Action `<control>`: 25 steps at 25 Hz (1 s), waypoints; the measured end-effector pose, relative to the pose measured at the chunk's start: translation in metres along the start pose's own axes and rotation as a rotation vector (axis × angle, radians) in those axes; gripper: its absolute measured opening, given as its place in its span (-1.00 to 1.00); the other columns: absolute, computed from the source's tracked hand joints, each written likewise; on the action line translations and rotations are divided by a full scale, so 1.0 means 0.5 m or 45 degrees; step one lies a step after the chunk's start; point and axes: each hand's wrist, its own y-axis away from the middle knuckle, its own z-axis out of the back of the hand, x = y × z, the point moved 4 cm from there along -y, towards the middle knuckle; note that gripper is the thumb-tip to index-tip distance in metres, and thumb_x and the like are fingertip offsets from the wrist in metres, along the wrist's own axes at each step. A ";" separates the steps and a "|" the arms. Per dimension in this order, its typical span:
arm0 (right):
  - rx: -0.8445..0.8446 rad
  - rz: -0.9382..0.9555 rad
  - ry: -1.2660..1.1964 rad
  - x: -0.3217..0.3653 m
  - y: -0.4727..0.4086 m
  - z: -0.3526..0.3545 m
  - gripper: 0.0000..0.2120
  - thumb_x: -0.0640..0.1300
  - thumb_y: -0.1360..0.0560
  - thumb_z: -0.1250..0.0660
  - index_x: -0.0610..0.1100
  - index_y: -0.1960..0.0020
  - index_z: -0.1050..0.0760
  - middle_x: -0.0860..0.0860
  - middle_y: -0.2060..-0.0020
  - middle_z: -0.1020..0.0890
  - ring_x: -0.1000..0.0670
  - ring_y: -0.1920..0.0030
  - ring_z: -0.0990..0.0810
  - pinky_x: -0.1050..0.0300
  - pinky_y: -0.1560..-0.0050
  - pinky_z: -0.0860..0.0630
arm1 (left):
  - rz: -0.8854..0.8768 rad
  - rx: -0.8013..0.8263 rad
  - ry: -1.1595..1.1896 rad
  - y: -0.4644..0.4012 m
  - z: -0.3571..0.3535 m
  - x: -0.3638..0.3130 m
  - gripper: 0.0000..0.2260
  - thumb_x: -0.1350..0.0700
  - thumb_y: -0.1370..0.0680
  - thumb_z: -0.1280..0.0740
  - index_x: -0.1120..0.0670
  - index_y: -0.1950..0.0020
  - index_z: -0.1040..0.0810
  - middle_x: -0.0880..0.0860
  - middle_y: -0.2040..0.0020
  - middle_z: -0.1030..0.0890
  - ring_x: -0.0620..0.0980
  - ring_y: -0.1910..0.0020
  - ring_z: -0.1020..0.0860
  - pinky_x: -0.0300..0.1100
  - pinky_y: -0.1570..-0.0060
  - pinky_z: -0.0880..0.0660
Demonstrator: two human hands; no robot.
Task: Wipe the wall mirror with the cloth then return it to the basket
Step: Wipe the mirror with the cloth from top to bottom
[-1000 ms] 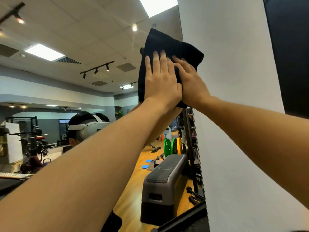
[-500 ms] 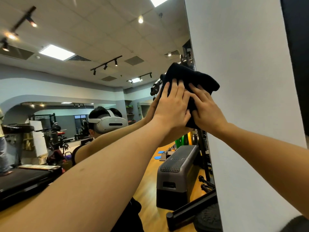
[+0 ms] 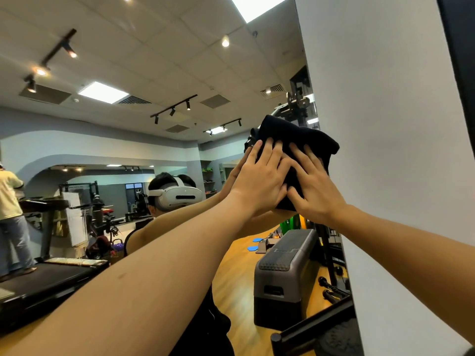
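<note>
**Glass under a soft black cloth**

Glass of the wall mirror (image 3: 154,176) fills most of the view, ending at a white wall (image 3: 385,176) on the right. Folded against its right edge, high up, sits the black cloth (image 3: 303,140). Left hand (image 3: 259,181) and right hand (image 3: 312,186) lie flat on it side by side, fingers straight, pressing rather than gripping. The cloth looks soft, light and limp, likely to bunch or slide under uneven pressure; broad palm contact suits wiping. For carrying, pinching a gathered fold would serve. No basket is in view.
</note>
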 end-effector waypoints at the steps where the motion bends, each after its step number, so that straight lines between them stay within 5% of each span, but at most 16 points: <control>1: -0.017 0.006 -0.003 0.013 0.000 -0.009 -0.29 0.06 -0.53 -0.18 0.07 -0.65 -0.07 0.03 -0.65 -0.08 -0.08 -0.65 0.09 -0.37 -0.56 -0.05 | -0.012 -0.008 -0.012 0.011 0.003 0.011 -0.49 -0.13 -0.62 -0.09 0.13 -0.48 -0.35 0.25 -0.57 -0.26 0.26 -0.59 -0.15 0.19 -0.57 -0.06; 7: -0.055 0.051 -0.032 0.113 -0.016 -0.048 -0.29 0.08 -0.52 -0.15 0.05 -0.65 -0.09 0.01 -0.65 -0.07 -0.13 -0.65 0.12 -0.42 -0.56 0.09 | -0.006 -0.038 -0.024 0.093 0.033 0.079 -0.48 -0.12 -0.62 -0.06 0.14 -0.48 -0.35 0.24 -0.57 -0.26 0.26 -0.59 -0.14 0.20 -0.54 -0.11; 17: -0.044 0.148 -0.035 0.361 -0.047 -0.128 -0.28 0.14 -0.51 -0.14 0.03 -0.64 -0.13 -0.03 -0.65 -0.10 -0.22 -0.64 0.09 -0.47 -0.53 0.04 | 0.000 0.029 -0.080 0.296 0.116 0.234 -0.58 -0.06 -0.63 -0.11 0.21 -0.35 -0.29 0.33 -0.56 -0.22 0.30 -0.58 -0.14 0.21 -0.53 -0.20; 25: -0.019 0.204 0.038 0.578 -0.074 -0.197 -0.26 0.17 -0.50 -0.14 0.02 -0.64 -0.13 -0.05 -0.64 -0.11 -0.26 -0.63 0.08 -0.48 -0.50 0.01 | 0.076 0.135 -0.166 0.470 0.200 0.365 -0.57 -0.06 -0.62 -0.10 0.24 -0.29 -0.44 0.31 -0.58 -0.20 0.27 -0.60 -0.12 0.20 -0.54 -0.18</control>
